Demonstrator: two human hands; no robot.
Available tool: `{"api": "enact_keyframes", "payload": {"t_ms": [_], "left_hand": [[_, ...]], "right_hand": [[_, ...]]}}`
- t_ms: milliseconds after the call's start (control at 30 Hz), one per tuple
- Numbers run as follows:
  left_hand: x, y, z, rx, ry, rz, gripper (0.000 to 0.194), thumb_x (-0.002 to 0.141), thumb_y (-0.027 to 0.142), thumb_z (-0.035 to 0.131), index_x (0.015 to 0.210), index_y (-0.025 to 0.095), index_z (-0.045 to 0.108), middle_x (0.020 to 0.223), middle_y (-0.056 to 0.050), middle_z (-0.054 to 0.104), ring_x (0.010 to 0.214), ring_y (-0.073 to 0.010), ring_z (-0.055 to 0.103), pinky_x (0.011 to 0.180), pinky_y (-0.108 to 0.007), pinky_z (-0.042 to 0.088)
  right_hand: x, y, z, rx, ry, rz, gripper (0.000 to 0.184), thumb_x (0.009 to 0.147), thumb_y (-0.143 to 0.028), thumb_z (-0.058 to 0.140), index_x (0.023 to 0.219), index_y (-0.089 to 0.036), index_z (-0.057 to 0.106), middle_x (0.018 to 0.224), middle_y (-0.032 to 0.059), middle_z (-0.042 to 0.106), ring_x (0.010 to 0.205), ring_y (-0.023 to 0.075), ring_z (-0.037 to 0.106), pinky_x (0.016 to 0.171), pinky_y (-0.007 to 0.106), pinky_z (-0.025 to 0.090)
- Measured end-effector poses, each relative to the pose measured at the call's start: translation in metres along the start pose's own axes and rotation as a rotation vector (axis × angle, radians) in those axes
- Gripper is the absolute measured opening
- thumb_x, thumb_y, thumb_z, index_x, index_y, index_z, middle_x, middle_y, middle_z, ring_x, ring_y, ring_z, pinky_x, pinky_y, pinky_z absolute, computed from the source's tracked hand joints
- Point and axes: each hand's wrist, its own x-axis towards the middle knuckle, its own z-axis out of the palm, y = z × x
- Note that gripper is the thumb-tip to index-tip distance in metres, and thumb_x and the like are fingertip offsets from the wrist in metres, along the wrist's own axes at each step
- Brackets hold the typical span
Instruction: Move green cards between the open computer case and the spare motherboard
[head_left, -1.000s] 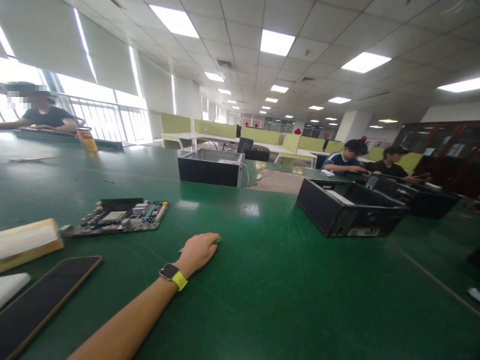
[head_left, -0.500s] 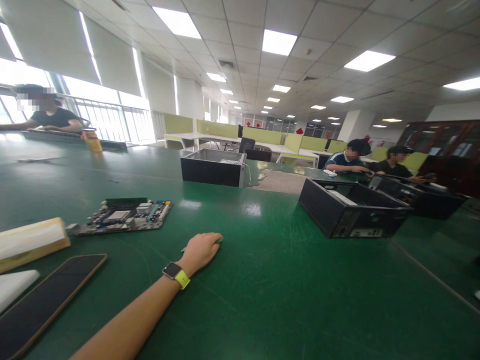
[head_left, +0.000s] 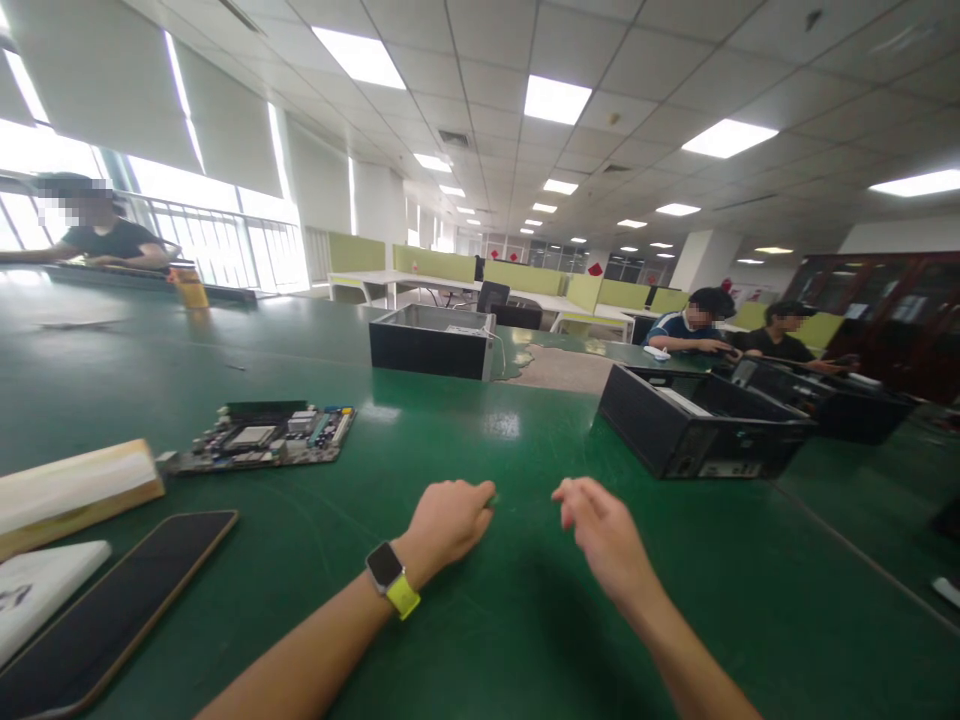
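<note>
My left hand (head_left: 450, 525), with a watch (head_left: 385, 566) on a yellow-green strap at its wrist, is closed low over the table. A small greenish edge shows at its fingertips, and the rest of what it grips is hidden under the fingers. Opposite it, a short gap away, my right hand (head_left: 604, 535) hovers with its fingers bent together, slightly blurred; nothing shows in them. To the left of my left hand lies a motherboard (head_left: 277, 440) with a bare processor square and several slots.
On the green table (head_left: 480, 640) are a phone (head_left: 127, 610), a white box (head_left: 45, 590), a tissue pack (head_left: 82, 490) and an orange bottle (head_left: 189, 287). Open computer cases (head_left: 431, 345) stand farther back and to the right (head_left: 705, 425). Several people sit around the table.
My right hand has come into view from the lower right. My left hand has moved to the right, still closed. The view has shifted slightly.
</note>
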Motion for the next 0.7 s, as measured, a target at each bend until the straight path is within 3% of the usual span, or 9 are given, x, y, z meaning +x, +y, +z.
{"api": "enact_keyframes", "payload": {"t_ms": [67, 167, 333, 433, 567, 700], "left_hand": [[-0.009, 0.025, 0.002, -0.002, -0.074, 0.064, 0.026, 0.083, 0.032, 0.039, 0.089, 0.02, 0.061, 0.075, -0.01, 0.066, 0.069, -0.0252, 0.063, 0.064, -0.036, 0.046], [-0.019, 0.05, 0.008, -0.009, -0.15, 0.108, 0.024, 0.078, 0.028, 0.042, 0.078, 0.017, 0.063, 0.075, -0.012, 0.067, 0.071, -0.0261, 0.064, 0.066, -0.036, 0.046], [-0.027, 0.055, 0.009, -0.065, -0.166, 0.106, 0.018, 0.072, 0.026, 0.048, 0.082, 0.02, 0.062, 0.076, -0.009, 0.067, 0.074, -0.0266, 0.064, 0.066, -0.036, 0.046], [-0.03, 0.049, 0.01, -0.117, -0.135, 0.121, 0.017, 0.073, 0.03, 0.051, 0.083, 0.021, 0.06, 0.077, -0.007, 0.067, 0.073, -0.0255, 0.063, 0.064, -0.033, 0.043], [-0.034, 0.036, 0.017, -0.29, -0.076, 0.03, 0.028, 0.079, 0.047, 0.048, 0.08, 0.022, 0.062, 0.072, -0.004, 0.064, 0.068, -0.0184, 0.057, 0.061, -0.027, 0.037], [-0.035, 0.021, 0.023, -0.534, -0.152, 0.033, 0.042, 0.078, 0.056, 0.049, 0.073, 0.017, 0.062, 0.066, 0.001, 0.058, 0.058, -0.0107, 0.046, 0.055, -0.022, 0.031]], "right_hand": [[-0.007, 0.016, 0.02, -0.101, -0.19, 0.068, 0.047, 0.086, -0.056, 0.039, 0.062, -0.017, 0.051, 0.052, -0.0039, 0.043, 0.05, 0.009, 0.038, 0.049, 0.023, 0.029], [-0.03, 0.04, 0.031, -0.194, -0.244, 0.08, 0.048, 0.084, -0.056, 0.043, 0.055, -0.018, 0.041, 0.051, -0.0049, 0.038, 0.052, 0.0087, 0.035, 0.051, 0.023, 0.026], [-0.047, 0.046, 0.027, -0.116, -0.388, 0.109, 0.043, 0.086, -0.05, 0.043, 0.058, -0.017, 0.044, 0.053, -0.0046, 0.041, 0.053, 0.0091, 0.038, 0.052, 0.022, 0.028], [-0.046, 0.05, 0.026, -0.069, -0.336, 0.126, 0.042, 0.086, -0.048, 0.044, 0.057, -0.018, 0.045, 0.051, -0.0044, 0.042, 0.052, 0.0095, 0.039, 0.053, 0.023, 0.03], [-0.044, 0.063, 0.027, -0.029, -0.192, 0.186, 0.041, 0.085, -0.049, 0.045, 0.057, -0.019, 0.043, 0.05, -0.0054, 0.038, 0.049, 0.0095, 0.036, 0.051, 0.023, 0.029], [-0.045, 0.062, 0.028, -0.048, -0.163, 0.14, 0.04, 0.086, -0.048, 0.043, 0.058, -0.019, 0.043, 0.052, -0.005, 0.038, 0.052, 0.0101, 0.037, 0.053, 0.024, 0.028]]}}
